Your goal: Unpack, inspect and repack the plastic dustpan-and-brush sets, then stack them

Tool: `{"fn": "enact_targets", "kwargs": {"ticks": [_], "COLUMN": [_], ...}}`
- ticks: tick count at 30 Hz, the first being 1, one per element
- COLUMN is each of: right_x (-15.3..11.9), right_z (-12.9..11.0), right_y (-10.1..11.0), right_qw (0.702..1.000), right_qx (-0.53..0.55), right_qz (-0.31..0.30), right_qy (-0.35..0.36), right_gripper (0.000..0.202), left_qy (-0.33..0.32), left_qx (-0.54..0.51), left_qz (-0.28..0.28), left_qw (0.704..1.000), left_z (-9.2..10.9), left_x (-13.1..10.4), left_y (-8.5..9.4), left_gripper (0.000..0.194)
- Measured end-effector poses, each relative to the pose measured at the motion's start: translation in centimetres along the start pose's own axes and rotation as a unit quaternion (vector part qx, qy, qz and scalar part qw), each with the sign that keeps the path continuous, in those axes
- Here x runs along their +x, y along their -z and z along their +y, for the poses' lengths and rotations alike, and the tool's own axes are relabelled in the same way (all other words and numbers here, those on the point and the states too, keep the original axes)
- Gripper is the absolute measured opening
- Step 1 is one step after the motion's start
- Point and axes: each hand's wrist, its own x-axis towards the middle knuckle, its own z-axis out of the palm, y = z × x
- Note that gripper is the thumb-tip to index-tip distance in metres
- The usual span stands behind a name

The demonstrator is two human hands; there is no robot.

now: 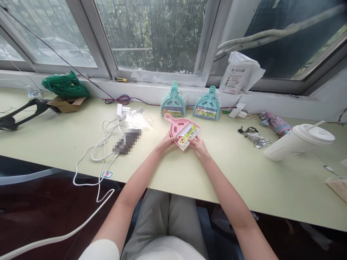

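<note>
A pink dustpan and brush set [182, 130] with a yellow-green printed label is held between both hands above the pale green table [173, 173]. It tilts, its handle pointing to the upper left. My left hand [167, 141] grips its left edge, and my right hand [198, 146] grips the lower right edge near the label. Just behind it stands a stack of teal dustpan sets [173, 103] in clear wrap. Another teal wrapped set [207, 106] leans by the wall to the right.
Left: white cables [93, 153], clear plastic wrapping [137, 118], a blurred dark object [127, 141], a cardboard box [67, 104] with a green bag [65, 85]. Right: keys [255, 138], a pink-blue folded item [276, 124], a white lidded cup [296, 142]. A white bag [238, 74] sits on the sill.
</note>
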Motion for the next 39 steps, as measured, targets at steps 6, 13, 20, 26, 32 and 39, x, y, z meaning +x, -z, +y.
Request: {"fn": "enact_targets", "kwargs": {"ticks": [6,13,20,26,32,39], "right_x": [0.1,0.4,0.4,-0.4,-1.1,-1.0], "right_z": [-0.8,-1.1,-1.8,-2.6,-3.1,-3.0], "right_y": [1.0,2.0,2.7,2.2,1.5,1.8], "right_qw": [1.000,1.000,0.999,0.999,0.997,0.995], "right_qx": [0.002,0.000,-0.014,-0.030,-0.067,-0.091], "right_qz": [-0.003,0.006,0.022,0.003,-0.035,-0.025], "right_qy": [0.010,0.021,0.038,0.035,0.002,-0.014], "right_gripper": [0.035,0.039,0.041,0.039,0.039,0.036], "left_qy": [-0.034,0.051,0.036,0.041,0.000,0.024], "left_qx": [0.314,0.597,0.669,0.675,0.706,0.646], "left_qz": [0.263,0.328,0.274,0.342,0.232,0.314], "left_qw": [0.912,0.730,0.690,0.653,0.669,0.696], "left_z": [2.1,1.9,0.8,0.2,0.1,0.6], "left_x": [0.0,-1.5,-0.5,-1.0,-1.0,-0.8], "left_y": [4.3,9.2,6.4,6.2,6.1,6.2], "left_gripper": [0.044,0.034,0.034,0.050,0.034,0.042]}}
